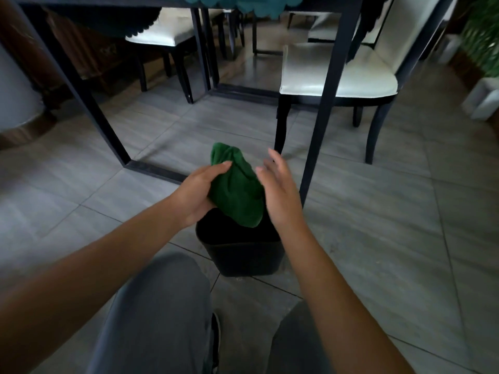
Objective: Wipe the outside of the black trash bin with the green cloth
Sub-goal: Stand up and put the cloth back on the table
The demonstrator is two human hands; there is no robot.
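A small black trash bin [243, 259] stands upright on the tiled floor just beyond my knees, its open top partly covered by my hands. Above the bin hangs a bunched green cloth [236, 188], held in my left hand [198, 188], whose fingers are closed on the cloth's left side. My right hand [279, 188] hovers at the cloth's right edge with fingers spread; whether it touches the cloth I cannot tell. The cloth's lower tip dangles over the bin's mouth.
A black metal table frame [321, 125] stands right behind the bin, one leg close to my right hand. White-seated chairs [337, 74] sit to the back and right. My grey-trousered knees [162, 306] fill the foreground. A potted plant [483, 36] is at the far right.
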